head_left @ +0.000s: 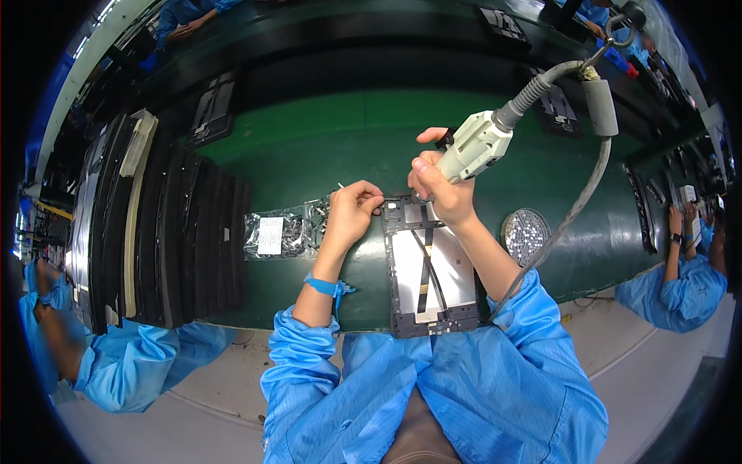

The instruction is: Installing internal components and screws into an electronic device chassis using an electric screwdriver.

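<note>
My right hand (444, 185) is wrapped round a cream electric screwdriver (475, 147), tilted over the upper end of an opened tablet-like device (402, 267). Where its tip meets the device is hidden by my fingers. The device has a dark frame, a silvery panel and black flat ribbon cables, and it lies at the bench's near edge. At its upper left corner my left hand (353, 213) is closed in a pinch. A thin dark piece reaches from those fingertips to the frame, and a pale tip shows behind the hand; I cannot make out what it is.
A clear bag of small dark parts (292, 236) lies left of my left hand. Beyond it stands a row of dark panels (174, 232). A round dish of small shiny pieces (525, 236) sits right. The screwdriver's grey cable (583, 197) loops past my right arm. Co-workers sit at both sides.
</note>
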A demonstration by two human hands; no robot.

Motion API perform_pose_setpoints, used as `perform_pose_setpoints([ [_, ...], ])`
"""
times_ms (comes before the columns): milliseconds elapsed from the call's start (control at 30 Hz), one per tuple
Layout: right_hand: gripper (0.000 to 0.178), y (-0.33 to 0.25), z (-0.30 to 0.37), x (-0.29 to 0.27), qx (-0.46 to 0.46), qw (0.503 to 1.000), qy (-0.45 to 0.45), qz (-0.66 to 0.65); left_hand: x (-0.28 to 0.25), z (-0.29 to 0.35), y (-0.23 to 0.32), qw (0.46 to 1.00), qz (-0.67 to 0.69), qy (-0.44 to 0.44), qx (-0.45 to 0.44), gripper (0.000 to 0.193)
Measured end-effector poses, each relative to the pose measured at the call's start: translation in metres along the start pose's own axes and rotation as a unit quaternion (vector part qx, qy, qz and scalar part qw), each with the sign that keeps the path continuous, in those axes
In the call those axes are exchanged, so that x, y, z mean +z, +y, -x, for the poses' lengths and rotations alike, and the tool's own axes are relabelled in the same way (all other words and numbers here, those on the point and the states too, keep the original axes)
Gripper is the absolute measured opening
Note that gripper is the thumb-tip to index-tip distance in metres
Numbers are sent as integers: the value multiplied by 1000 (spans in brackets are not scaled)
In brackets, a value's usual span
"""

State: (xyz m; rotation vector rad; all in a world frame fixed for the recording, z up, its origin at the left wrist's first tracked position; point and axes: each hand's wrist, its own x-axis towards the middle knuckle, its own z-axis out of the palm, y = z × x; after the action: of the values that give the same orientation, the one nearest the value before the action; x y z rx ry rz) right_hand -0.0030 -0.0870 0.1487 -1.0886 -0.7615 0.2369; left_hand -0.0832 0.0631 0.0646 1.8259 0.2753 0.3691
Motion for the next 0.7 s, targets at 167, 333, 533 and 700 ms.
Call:
perform_pose_setpoints([
  [167,31,3,-1,-2,-8,999,17,-26,3,-1,-2,999,22,-10,-45,3],
  [333,31,3,-2,-2,-3,999,24,-42,7,-2,-8,999,15,33,-4,3],
  [533,31,7,-3,-5,-11,999,18,-39,7,0,8,992,-123,6,12,3],
  [700,31,7,-1,-3,-7,999,8,-37,8,-1,0,1000,-11,-1,-20,3],
])
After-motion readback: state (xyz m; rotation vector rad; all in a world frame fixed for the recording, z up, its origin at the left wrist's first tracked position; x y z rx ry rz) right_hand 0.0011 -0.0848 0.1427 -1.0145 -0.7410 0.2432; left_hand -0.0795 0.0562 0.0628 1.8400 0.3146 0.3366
